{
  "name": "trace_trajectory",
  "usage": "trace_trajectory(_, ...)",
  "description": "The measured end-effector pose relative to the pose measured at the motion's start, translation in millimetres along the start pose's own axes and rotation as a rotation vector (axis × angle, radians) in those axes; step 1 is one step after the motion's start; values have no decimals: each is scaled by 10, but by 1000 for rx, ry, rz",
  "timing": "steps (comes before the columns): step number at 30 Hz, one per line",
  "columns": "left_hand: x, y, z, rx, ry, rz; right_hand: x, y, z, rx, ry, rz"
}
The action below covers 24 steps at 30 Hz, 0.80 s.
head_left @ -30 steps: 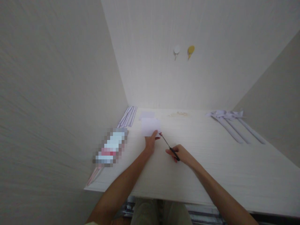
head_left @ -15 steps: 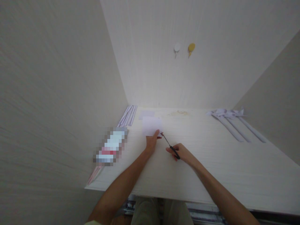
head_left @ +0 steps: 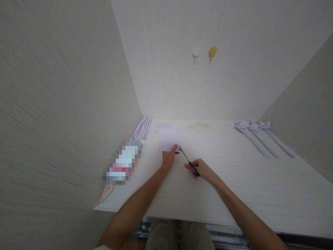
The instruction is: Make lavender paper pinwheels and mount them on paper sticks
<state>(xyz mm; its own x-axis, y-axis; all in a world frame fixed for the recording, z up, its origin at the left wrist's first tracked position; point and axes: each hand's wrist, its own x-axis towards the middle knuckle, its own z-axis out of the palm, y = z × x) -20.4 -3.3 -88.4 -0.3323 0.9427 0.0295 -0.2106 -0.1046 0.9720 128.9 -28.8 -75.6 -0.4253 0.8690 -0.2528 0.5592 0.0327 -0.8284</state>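
Observation:
My left hand (head_left: 168,158) pinches the near edge of a small white paper sheet (head_left: 169,139), holding it up over the pale wooden table (head_left: 234,180). My right hand (head_left: 201,169) is closed around the black handles of a pair of scissors (head_left: 188,161). The thin blades point up and left, and their tips meet the paper's lower right corner beside my left thumb.
Another white sheet (head_left: 162,126) lies flat behind the held one. A row of paper strips (head_left: 142,127) lies along the left wall; a blurred packet (head_left: 122,162) sits nearer. Rolled paper sticks with folded tops (head_left: 256,133) lie at the back right. Two hooks (head_left: 204,53) hang on the wall.
The paper has shifted slightly to the right and up in my left hand. The scissors stay at its lower right corner; both hands have hardly moved.

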Motion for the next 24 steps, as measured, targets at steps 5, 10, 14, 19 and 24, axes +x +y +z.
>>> trace_trajectory(5,6,-19,-7,-4,-8,-4,5,3,-1,3,0,9)
trace_trajectory(10,7,-19,-5,-15,2,-9,0,-9,-6,-13,4,11)
trace_trajectory(14,9,-21,-6,-28,13,-20,-5,-6,-11,-19,-2,-3)
trace_trajectory(19,6,-13,-12,-44,21,-29,-7,-4,-15,-20,-2,-1)
trace_trajectory(24,2,-2,-7,-57,15,-38,-7,-15,-9,-35,6,-2)
